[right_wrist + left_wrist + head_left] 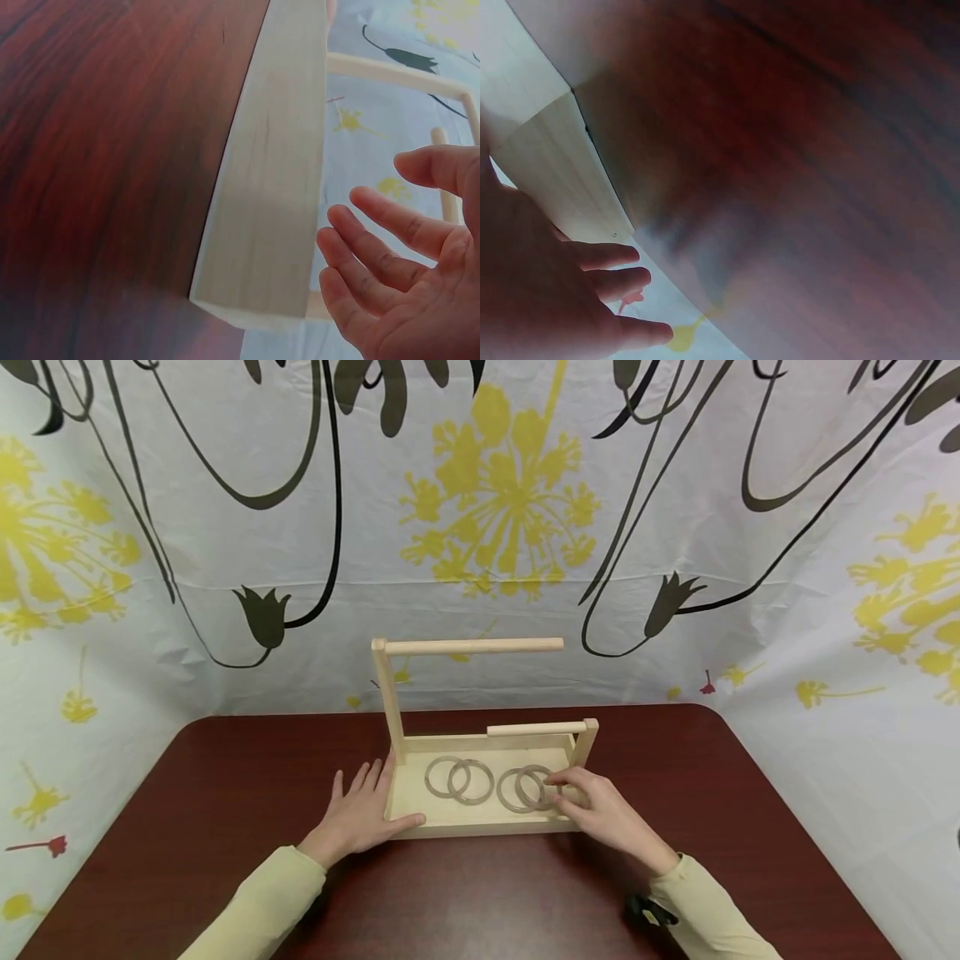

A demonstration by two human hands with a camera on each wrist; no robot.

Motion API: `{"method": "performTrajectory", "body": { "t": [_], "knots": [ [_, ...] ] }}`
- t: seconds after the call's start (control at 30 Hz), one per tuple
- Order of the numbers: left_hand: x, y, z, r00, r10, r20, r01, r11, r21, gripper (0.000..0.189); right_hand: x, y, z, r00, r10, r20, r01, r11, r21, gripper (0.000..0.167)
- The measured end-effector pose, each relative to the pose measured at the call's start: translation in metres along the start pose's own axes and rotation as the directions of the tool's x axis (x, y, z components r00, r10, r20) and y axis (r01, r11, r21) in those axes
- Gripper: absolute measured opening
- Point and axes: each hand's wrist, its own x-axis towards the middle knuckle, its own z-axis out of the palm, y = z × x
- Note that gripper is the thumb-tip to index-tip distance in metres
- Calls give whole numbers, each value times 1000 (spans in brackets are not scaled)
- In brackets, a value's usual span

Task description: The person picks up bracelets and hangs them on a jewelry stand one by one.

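A shallow pale wooden tray (408,807) holds two overlapping pairs of flat rings. The left pair of rings (492,783) lies near the middle, and the right pair of rings (500,792) is under my right fingertips. My left hand (358,817) rests against the tray's left end, fingers straight along the outside and thumb over the front corner. Over the right end is my right hand (611,814), thumb and forefinger apart beside the rightmost ring. In the right wrist view, the right fingers (382,259) are loosely bent with nothing visible between them; the tray wall hides the rings.
A tall post at the tray's left end carries a long horizontal dowel (472,647). From a shorter post at the right, a lower dowel (536,728) points left. The tray stands on a dark red-brown table (465,893), with a patterned cloth (510,610) behind.
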Motion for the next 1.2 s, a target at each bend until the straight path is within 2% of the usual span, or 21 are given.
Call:
{"method": "performTrajectory", "body": {
  "t": [0.23,0.43,0.67,0.93,1.2],
  "knots": [
    [-1,0,1,1000,-6,1,6,1000,-29,115,6,1,12,999,-54,0,54,999,1,19],
    [-1,-1,3,1000,-11,6,11,998,-56,116,10,-3,19,998,-37,51,37,999,-5,25],
    [-2,-1,5,1000,-18,-15,17,996,-87,115,16,-2,26,994,-95,60,97,995,-37,35],
    [-2,1,3,999,-34,-7,33,993,-110,115,20,8,29,995,-75,58,81,991,-102,43],
    [-3,1,5,998,-55,-12,53,990,-128,116,24,11,30,995,-31,95,41,994,-101,51]
  ]
}}
